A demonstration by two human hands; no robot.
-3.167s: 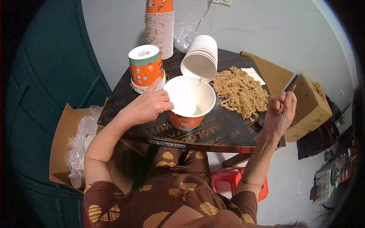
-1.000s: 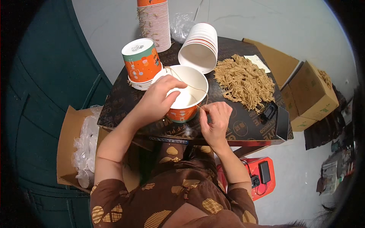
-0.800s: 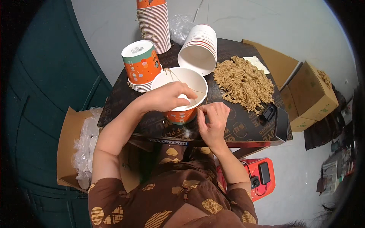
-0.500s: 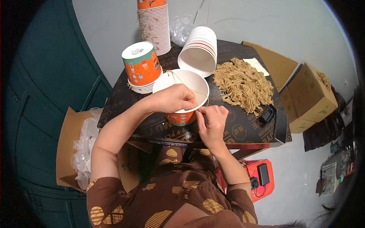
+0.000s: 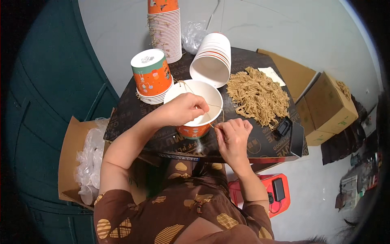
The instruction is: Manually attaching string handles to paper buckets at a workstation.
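An orange-sided paper cup [image 5: 194,129] with a white inside stands at the near edge of the dark board [image 5: 264,143]. My left hand [image 5: 183,109] lies across its rim, fingers pinched on a thin tan string [image 5: 214,106] inside the cup. My right hand [image 5: 232,136] sits just right of the cup, fingertips pinched on the other end of that string at the rim.
A heap of tan strings [image 5: 256,95] lies to the right on the board. Upside-down orange cups [image 5: 151,76], a tipped stack of white cups [image 5: 212,58] and a tall stack [image 5: 164,28] stand behind. Cardboard boxes [image 5: 329,106] sit right, a box of clear lids [image 5: 85,162] left. A black tool [image 5: 283,127] rests by the heap.
My right hand left the black tool at the right and came to the cup's rim. Both hands now hold a string, and my left hand has reached further over the cup's opening.
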